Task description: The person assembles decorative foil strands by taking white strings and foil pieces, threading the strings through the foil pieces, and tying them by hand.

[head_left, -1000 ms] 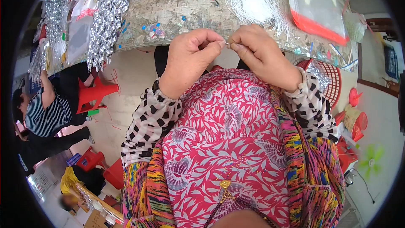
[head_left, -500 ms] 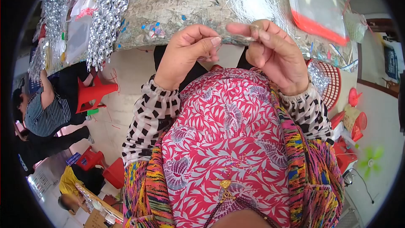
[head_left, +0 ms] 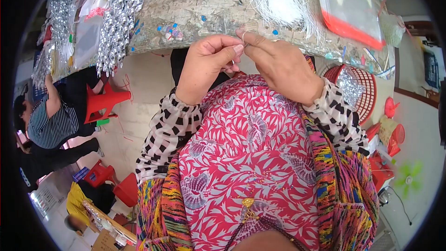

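Note:
My left hand (head_left: 204, 67) is closed, thumb and forefinger pinched together above my lap near the table edge. Its fingertips meet those of my right hand (head_left: 285, 69), which is turned back-up with its fingers bent inward. A thin white string (head_left: 244, 37) loops up between the fingertips of both hands. Anything smaller inside the pinch is hidden by the fingers. Beyond my right hand, a bundle of the same kind of white strings (head_left: 278, 4) lies on the table.
Silver twisted strands (head_left: 116, 23) hang over the worn table's (head_left: 186, 9) edge at left, beside plastic bags. A red-edged clear bag (head_left: 348, 4) lies at right. Below it stands a red basket (head_left: 368, 90) with silver pieces. A person in stripes (head_left: 53, 123) sits left, near a red stool (head_left: 104, 102).
My right hand has moved left and turned its back upward, bringing its fingertips to those of my left hand. The string loop now shows between them. My left hand has barely moved.

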Demonstrator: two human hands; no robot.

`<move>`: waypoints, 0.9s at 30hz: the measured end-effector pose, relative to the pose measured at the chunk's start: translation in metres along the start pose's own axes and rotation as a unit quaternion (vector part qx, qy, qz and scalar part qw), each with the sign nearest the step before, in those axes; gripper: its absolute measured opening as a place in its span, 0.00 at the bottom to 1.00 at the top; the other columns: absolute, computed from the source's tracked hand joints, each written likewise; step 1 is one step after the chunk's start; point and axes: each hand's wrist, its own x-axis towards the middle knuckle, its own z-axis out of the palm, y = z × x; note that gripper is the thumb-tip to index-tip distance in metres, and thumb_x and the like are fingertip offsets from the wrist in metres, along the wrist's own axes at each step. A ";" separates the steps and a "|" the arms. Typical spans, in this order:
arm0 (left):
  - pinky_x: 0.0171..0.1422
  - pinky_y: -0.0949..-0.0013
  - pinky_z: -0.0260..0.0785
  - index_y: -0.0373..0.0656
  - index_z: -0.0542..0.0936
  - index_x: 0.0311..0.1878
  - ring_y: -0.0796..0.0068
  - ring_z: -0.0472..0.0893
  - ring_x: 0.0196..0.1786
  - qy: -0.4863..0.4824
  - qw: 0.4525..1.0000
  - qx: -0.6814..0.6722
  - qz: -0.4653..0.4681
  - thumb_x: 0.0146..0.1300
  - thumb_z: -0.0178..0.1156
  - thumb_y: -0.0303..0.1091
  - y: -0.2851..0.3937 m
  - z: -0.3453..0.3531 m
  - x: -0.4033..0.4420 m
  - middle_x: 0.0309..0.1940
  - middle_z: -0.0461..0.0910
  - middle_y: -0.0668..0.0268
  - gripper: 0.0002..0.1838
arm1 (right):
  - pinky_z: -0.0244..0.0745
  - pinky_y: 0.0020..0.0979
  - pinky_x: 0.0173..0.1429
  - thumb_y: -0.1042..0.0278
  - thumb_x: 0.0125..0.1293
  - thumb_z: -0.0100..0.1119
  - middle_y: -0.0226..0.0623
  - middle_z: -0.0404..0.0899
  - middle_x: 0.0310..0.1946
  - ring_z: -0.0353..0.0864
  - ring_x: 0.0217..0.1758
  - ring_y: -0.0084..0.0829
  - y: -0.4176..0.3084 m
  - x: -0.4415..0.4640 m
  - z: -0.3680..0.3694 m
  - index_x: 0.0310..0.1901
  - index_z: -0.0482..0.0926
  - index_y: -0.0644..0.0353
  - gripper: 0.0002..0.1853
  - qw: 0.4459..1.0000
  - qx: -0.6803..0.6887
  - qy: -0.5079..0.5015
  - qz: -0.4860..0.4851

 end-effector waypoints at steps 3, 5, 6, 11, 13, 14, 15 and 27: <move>0.35 0.79 0.71 0.36 0.80 0.42 0.83 0.77 0.28 -0.012 1.000 0.010 -0.010 0.64 0.61 0.30 -0.003 -0.003 0.001 0.28 0.79 0.70 0.08 | 0.76 0.37 0.40 0.80 0.49 0.59 0.42 0.74 0.56 0.80 0.42 0.40 0.001 -0.002 0.003 0.49 0.76 0.60 0.21 0.998 -0.041 -0.037 -0.024; 0.35 0.80 0.71 0.36 0.79 0.41 0.83 0.77 0.29 -0.010 1.000 -0.007 -0.027 0.64 0.60 0.30 -0.004 -0.004 0.002 0.28 0.79 0.70 0.07 | 0.76 0.37 0.39 0.79 0.51 0.59 0.42 0.74 0.56 0.80 0.41 0.41 0.000 -0.003 0.004 0.50 0.75 0.60 0.21 0.998 -0.040 -0.025 -0.034; 0.35 0.80 0.71 0.36 0.79 0.41 0.83 0.77 0.29 -0.010 1.000 -0.006 -0.027 0.64 0.60 0.30 -0.004 -0.004 0.002 0.28 0.79 0.70 0.07 | 0.76 0.37 0.39 0.78 0.52 0.59 0.42 0.73 0.56 0.80 0.40 0.42 0.001 -0.003 0.004 0.51 0.74 0.59 0.21 0.998 -0.039 -0.013 -0.044; 0.35 0.80 0.69 0.38 0.79 0.40 0.83 0.77 0.28 -0.051 0.998 -0.010 -0.044 0.64 0.60 0.30 0.000 -0.013 0.002 0.29 0.79 0.70 0.06 | 0.75 0.40 0.35 0.72 0.61 0.57 0.45 0.79 0.44 0.81 0.35 0.46 0.001 -0.001 -0.002 0.51 0.72 0.58 0.16 0.994 0.078 -0.045 0.054; 0.35 0.80 0.69 0.38 0.79 0.39 0.83 0.77 0.27 -0.058 0.996 -0.006 -0.061 0.64 0.60 0.31 0.000 -0.013 0.001 0.28 0.78 0.71 0.06 | 0.75 0.41 0.34 0.70 0.64 0.56 0.46 0.80 0.38 0.81 0.33 0.47 0.000 0.000 -0.006 0.51 0.71 0.58 0.14 0.983 0.116 -0.068 0.128; 0.35 0.79 0.68 0.38 0.79 0.39 0.83 0.76 0.27 -0.064 0.995 -0.001 -0.077 0.64 0.60 0.31 0.000 -0.013 0.001 0.28 0.78 0.71 0.06 | 0.74 0.42 0.33 0.69 0.65 0.56 0.45 0.80 0.33 0.81 0.31 0.48 0.001 0.001 -0.006 0.49 0.71 0.58 0.13 0.986 0.091 -0.048 0.130; 0.35 0.79 0.68 0.38 0.79 0.39 0.83 0.76 0.27 -0.065 0.995 -0.001 -0.078 0.64 0.60 0.31 0.000 -0.011 0.001 0.28 0.78 0.71 0.06 | 0.74 0.43 0.31 0.67 0.66 0.55 0.44 0.80 0.27 0.81 0.29 0.49 0.002 0.003 -0.006 0.48 0.71 0.58 0.11 0.989 0.065 -0.027 0.131; 0.37 0.79 0.68 0.38 0.78 0.38 0.84 0.74 0.30 -0.086 0.992 0.026 -0.091 0.64 0.59 0.29 -0.008 0.001 -0.003 0.32 0.77 0.71 0.04 | 0.73 0.40 0.32 0.69 0.57 0.61 0.44 0.79 0.23 0.81 0.30 0.45 0.011 0.035 -0.020 0.45 0.71 0.60 0.15 0.976 -0.003 -0.219 0.022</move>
